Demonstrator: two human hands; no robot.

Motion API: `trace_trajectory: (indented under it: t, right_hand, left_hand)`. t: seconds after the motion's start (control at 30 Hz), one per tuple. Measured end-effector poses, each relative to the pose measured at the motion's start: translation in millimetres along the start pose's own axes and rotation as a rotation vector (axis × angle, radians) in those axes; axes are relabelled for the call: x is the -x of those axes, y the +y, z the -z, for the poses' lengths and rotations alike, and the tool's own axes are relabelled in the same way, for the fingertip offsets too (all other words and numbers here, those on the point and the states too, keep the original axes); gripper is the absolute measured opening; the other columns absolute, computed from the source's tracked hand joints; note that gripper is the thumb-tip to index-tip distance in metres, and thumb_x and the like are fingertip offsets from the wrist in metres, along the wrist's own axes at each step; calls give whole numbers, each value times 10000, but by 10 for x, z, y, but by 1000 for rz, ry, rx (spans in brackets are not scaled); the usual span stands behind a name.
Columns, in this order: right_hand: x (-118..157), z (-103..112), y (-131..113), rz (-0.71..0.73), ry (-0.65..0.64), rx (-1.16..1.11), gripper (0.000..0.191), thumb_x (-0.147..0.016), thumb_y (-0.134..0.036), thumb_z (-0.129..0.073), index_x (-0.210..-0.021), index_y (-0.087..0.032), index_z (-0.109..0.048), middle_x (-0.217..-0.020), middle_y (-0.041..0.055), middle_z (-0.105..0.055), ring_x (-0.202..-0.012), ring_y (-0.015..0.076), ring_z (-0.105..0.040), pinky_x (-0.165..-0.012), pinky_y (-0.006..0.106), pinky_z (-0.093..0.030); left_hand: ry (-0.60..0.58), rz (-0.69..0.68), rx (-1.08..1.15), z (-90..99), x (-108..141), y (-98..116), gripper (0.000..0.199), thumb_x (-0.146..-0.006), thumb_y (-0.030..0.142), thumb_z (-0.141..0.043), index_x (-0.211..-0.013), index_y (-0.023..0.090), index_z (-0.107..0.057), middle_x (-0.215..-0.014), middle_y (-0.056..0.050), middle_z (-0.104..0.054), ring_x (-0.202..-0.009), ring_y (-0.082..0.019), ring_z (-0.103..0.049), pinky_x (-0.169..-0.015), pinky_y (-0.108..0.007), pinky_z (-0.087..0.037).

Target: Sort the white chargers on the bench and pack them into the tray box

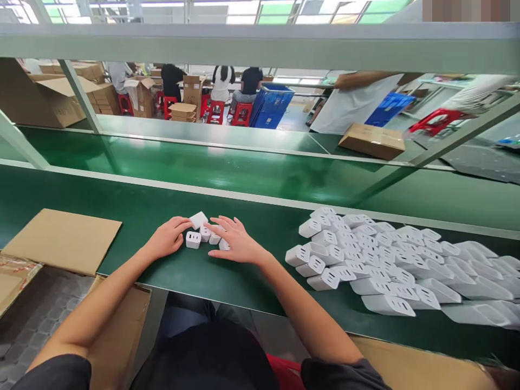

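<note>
Chargers (pixel 193 240) between hands (pixel 166 238) (pixel 239 244); carton (pixel 119 325) holds clear plastic (pixel 44 314).

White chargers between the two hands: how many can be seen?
5: one charger by the left hand, one below that one, two in the middle, one partly covered by the right hand; more may be hidden there.
</note>
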State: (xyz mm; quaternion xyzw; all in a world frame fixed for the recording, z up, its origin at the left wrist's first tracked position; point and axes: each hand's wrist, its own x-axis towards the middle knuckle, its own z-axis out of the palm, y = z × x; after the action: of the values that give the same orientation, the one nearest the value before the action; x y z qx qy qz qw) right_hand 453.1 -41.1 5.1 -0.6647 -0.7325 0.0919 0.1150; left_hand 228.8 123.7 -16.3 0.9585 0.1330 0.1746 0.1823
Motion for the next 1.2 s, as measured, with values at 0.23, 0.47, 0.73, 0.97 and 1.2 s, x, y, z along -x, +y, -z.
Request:
trace_trajectory:
  t: [0.23,0.47,0.73,0.97,1.2]
  right_hand:
    - [160,73,420,82,289,-349,564,-955,-500,-520,-1446,-225,-485,-1444,131,-534,-1394,263,-433,-1167,493,-361]
    - [215,19,273,205,195,-199,590,-879,-547,-634,-1373,-231,-560,-1357,131,-597,-1308,291,-513,-1140,548,-364]
    - [229,-70,186,220,230,-61,487,-918,-507,-593,-1306,-215,-617,-1348,126,-626,-1315,308,-525,-1160,598,-314]
    - [241,-50,176,233,255,-27,460,-932,-484,-589,-1305,-216,-621,-1358,118,-629,-1311,310,-534,-1155,598,-325]
    - [268,-67,55,329,277,31,429,-977,-438,-535,-1339,-218,-600,-1384,105,-622,-1318,304,-532,-1160,589,-307]
  left_hand:
    - [3,233,86,60,-280,25,396,-933,375,-490,-1291,227,-573,-1326,-88,-578,-1245,-249,-529,-1022,-410,-502]
    - [-315,293,172,-53,-854,17,516,-691,518,-771,-1091,200,-702,-1161,-110,-649,-1158,-310,-570,-1011,-435,-478]
    - [-201,365,149,283,-683,123,434,-773,325,-675,-1173,204,-557,-1092,-44,-649,-921,-204,-612,-827,-337,-495]
    - [-166,315,-106,864,158,446,367,-880,287,-574,-1246,282,-593,-1147,-43,-612,-1071,-236,-562,-917,-361,-471]
    - [-271,291,36,392,398,690,532,-880,86,-513,-1389,232,-467,-1240,-54,-625,-1086,-216,-555,-974,-367,-481]
